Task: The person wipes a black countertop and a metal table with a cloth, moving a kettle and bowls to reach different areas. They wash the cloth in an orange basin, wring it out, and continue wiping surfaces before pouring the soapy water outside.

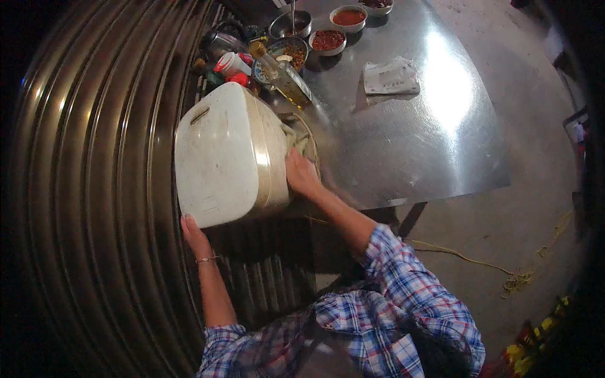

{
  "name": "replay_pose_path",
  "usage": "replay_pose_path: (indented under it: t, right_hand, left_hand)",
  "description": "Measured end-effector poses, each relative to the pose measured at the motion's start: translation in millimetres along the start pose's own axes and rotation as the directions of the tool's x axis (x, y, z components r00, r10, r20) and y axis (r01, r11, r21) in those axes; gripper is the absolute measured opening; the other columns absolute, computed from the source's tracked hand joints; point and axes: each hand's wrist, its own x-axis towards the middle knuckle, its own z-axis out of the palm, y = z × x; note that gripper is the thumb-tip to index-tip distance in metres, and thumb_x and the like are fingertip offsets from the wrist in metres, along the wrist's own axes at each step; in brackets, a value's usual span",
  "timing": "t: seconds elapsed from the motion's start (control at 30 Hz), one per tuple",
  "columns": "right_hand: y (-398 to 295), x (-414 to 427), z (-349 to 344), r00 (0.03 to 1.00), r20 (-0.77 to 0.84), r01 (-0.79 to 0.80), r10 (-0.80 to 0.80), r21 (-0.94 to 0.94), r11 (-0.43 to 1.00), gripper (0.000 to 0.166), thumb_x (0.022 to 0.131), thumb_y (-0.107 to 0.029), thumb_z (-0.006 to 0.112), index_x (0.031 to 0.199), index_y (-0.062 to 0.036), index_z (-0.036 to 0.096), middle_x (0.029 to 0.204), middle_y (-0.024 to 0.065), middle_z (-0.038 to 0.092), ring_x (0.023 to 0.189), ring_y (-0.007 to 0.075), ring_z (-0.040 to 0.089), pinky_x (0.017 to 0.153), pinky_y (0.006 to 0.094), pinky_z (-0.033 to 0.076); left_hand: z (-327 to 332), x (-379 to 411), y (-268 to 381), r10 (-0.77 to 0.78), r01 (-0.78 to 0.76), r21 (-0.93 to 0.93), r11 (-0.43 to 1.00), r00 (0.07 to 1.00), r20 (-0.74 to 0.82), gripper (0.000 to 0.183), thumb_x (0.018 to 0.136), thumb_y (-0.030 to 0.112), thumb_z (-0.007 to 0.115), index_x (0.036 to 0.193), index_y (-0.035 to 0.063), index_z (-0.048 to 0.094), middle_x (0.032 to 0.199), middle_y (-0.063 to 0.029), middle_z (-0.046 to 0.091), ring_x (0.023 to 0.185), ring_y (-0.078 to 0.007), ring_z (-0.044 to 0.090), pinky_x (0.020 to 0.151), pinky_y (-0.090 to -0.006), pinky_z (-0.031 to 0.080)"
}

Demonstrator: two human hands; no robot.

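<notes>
A cream box-shaped appliance or container point(215, 151) with a white, round-cornered panel and a small slot stands at the table's left end; its exact kind is unclear. My left hand point(194, 234) touches its near left corner, fingertips at the panel's edge and the rest of the fingers hidden. On its right side, my right hand point(302, 174) grips a pale green cloth point(297, 137) pressed close against the cream wall. A thin brown cord or handle point(312, 137) curves beside this hand.
Corrugated metal wall point(104, 189) borders the left. Behind the box stand a glass bottle point(286, 82), a white cup-like container point(231, 64) and several bowls, one with red sauce point(349, 18). A white packet point(391, 76) lies on the metal table point(401, 156). Yellow rope point(472, 259) trails across the floor.
</notes>
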Motion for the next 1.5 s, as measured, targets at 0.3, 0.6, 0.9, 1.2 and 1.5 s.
replay_pose_path:
  t: [0.3, 0.6, 0.9, 1.2, 1.5]
  right_hand:
    - [-100, 41, -7, 0.718, -0.271, 0.673, -0.642, 0.035, 0.738, 0.043, 0.09, -0.018, 0.04, 0.126, 0.0042, 0.039, 0.124, 0.0254, 0.045, 0.116, 0.0384, 0.043, 0.099, 0.0416, 0.033]
    - [-14, 153, -5, 0.982, 0.001, 0.187, -0.188, 0.063, 0.98, 0.043, 0.086, -0.035, 0.036, 0.09, 0.0039, 0.054, 0.095, 0.0224, 0.058, 0.089, 0.0335, 0.056, 0.077, 0.0377, 0.042]
    - [16, 15, -36, 0.866, 0.363, 0.5, -0.345, -0.649, 0.573, 0.028, 0.086, -0.024, 0.044, 0.079, -0.0021, 0.06, 0.074, 0.0194, 0.061, 0.072, 0.0329, 0.061, 0.062, 0.0398, 0.046]
    - [-203, 61, -5, 0.846, 0.2, 0.531, -0.493, -0.397, 0.749, 0.037, 0.089, -0.031, 0.044, 0.087, 0.0033, 0.058, 0.077, 0.0204, 0.061, 0.074, 0.0358, 0.06, 0.066, 0.0427, 0.045]
    - [-140, -39, 178, 0.283, 0.687, 0.94, -0.669, -0.338, 0.051, 0.027, 0.078, -0.011, 0.046, 0.103, -0.0025, 0.052, 0.098, 0.0188, 0.057, 0.099, 0.0376, 0.052, 0.084, 0.044, 0.043]
  left_hand:
    - [-4, 11, -6, 0.041, -0.04, -0.026, 0.999, 0.999, 0.027, 0.061, 0.092, 0.036, 0.042, 0.135, -0.0036, 0.026, 0.136, -0.0173, 0.036, 0.123, -0.0244, 0.036, 0.103, -0.0322, 0.026]
    - [0, 1, -3, 0.019, -0.018, -0.055, 0.998, 1.0, 0.018, 0.057, 0.093, 0.033, 0.041, 0.134, -0.005, 0.027, 0.133, -0.0178, 0.038, 0.121, -0.0232, 0.038, 0.102, -0.0314, 0.026]
    - [-3, 8, -14, -0.037, 0.035, -0.046, 0.998, 0.998, -0.042, 0.062, 0.092, 0.036, 0.043, 0.134, -0.0058, 0.026, 0.135, -0.0186, 0.036, 0.122, -0.026, 0.037, 0.101, -0.0331, 0.028]
    - [0, 7, -15, 0.045, -0.035, -0.193, 0.981, 0.998, 0.048, 0.069, 0.09, 0.045, 0.043, 0.135, -0.0036, 0.025, 0.137, -0.0223, 0.033, 0.124, -0.0307, 0.036, 0.101, -0.0366, 0.029]
    - [-2, 22, -78, 0.075, 0.086, -0.852, 0.517, 0.987, 0.145, 0.048, 0.094, 0.034, 0.039, 0.13, 0.0019, 0.041, 0.127, -0.0085, 0.049, 0.112, -0.0207, 0.047, 0.097, -0.0321, 0.036]
